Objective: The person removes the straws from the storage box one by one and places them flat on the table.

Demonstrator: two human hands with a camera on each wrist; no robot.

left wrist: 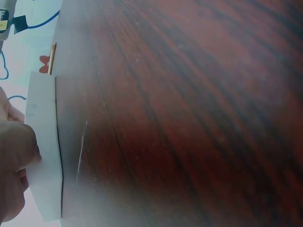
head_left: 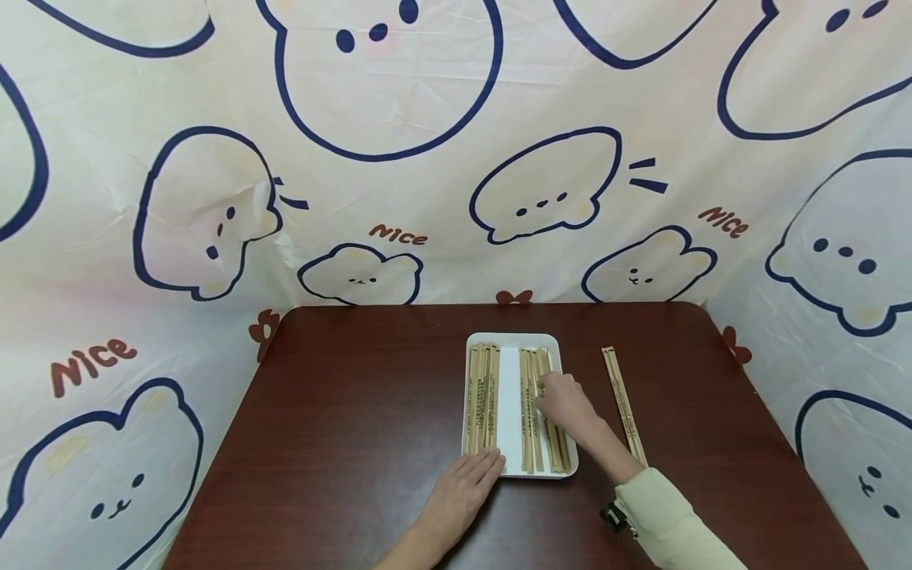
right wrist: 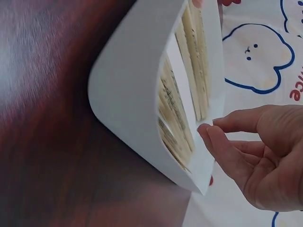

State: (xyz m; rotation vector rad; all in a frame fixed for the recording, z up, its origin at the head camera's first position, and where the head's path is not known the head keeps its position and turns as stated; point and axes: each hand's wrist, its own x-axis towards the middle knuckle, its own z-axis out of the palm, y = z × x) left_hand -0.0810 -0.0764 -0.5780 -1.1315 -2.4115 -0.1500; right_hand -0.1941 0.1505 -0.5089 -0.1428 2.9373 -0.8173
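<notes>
A white rectangular tray [head_left: 509,396] holds two rows of wooden chopsticks printed with dark lettering. The left bundle of chopsticks [head_left: 482,392] lies close together, while the right chopsticks [head_left: 527,412] are a little spread. My left hand [head_left: 463,487] rests with straight fingers on the tray's front left edge; in the left wrist view its fingertips touch the outer wall [left wrist: 45,142]. Over the right row is my right hand [head_left: 566,404], its fingertips close to those chopsticks. In the right wrist view, the right hand's thumb and forefinger stand slightly apart with nothing visible between them.
More chopsticks [head_left: 623,404] lie on the brown table [head_left: 356,412] to the right of the tray, partly behind the right forearm. A patterned cloth [head_left: 442,198] with bear drawings hangs behind and beside the table.
</notes>
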